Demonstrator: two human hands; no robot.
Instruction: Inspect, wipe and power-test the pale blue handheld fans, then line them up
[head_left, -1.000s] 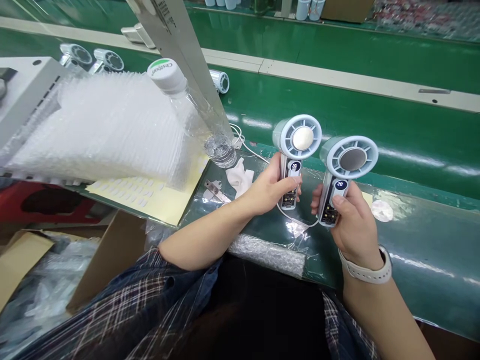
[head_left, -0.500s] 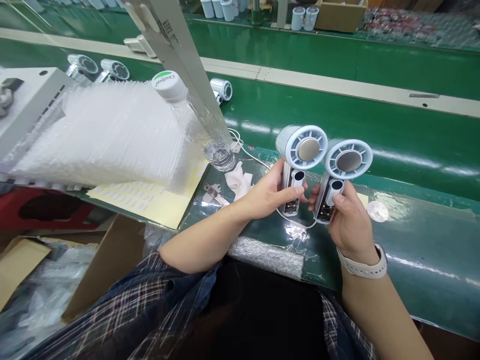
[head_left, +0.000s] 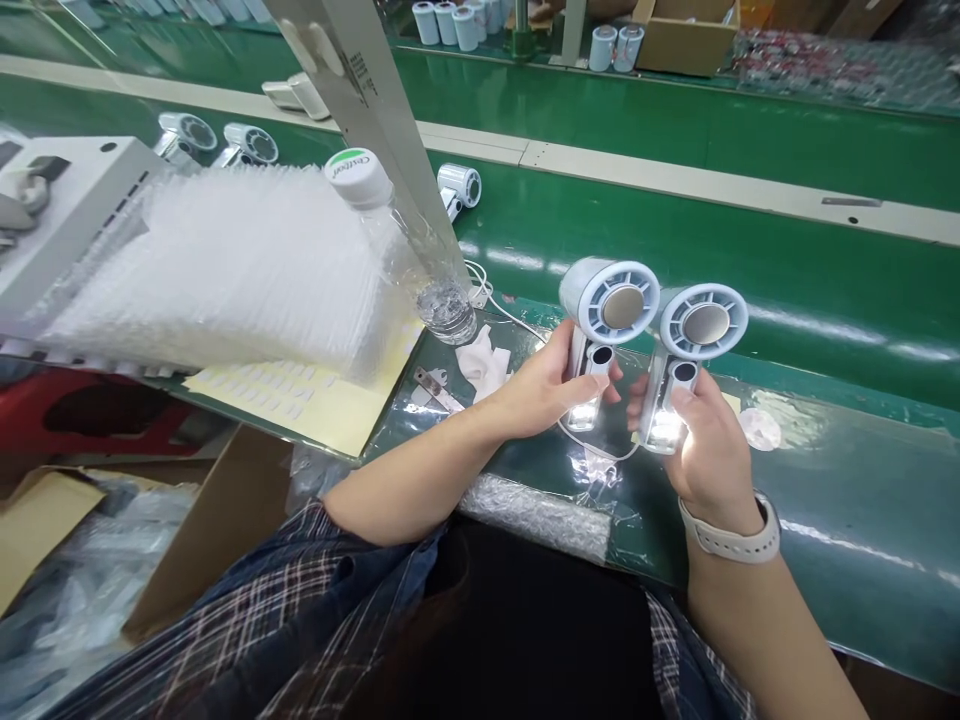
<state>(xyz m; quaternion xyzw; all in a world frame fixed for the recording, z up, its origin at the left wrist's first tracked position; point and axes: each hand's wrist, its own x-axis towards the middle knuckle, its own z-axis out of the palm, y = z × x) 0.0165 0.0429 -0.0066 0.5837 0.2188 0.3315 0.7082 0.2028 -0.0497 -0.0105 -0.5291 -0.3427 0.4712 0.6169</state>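
Two light-blue handheld fans stand side by side in my grasp, each with a round spoked head and a silver disc at its centre. My left hand (head_left: 551, 385) is closed around the handle of the left fan (head_left: 621, 303), thumb on the handle's front. Around the handle of the right fan (head_left: 705, 322) my right hand (head_left: 712, 435) is wrapped, its thumb on the front too. The lower handles of both fans shine brightly white. Beneath them a white cable (head_left: 600, 450) curves over the bench. The two fan heads are very close together.
Left of my hands stand a water bottle (head_left: 446, 312), a crumpled white cloth (head_left: 484, 365) and a stack of clear bubble bags (head_left: 232, 265). A metal post (head_left: 375, 110) rises behind the bottle. Another fan (head_left: 459, 188) lies beyond it. Bubble wrap (head_left: 536, 515) lies along the near edge.
The lower handles of both fans, dark with circuit parts showing before, now glow or reflect bright white. Both hands keep their hold; the whole view has shifted slightly.
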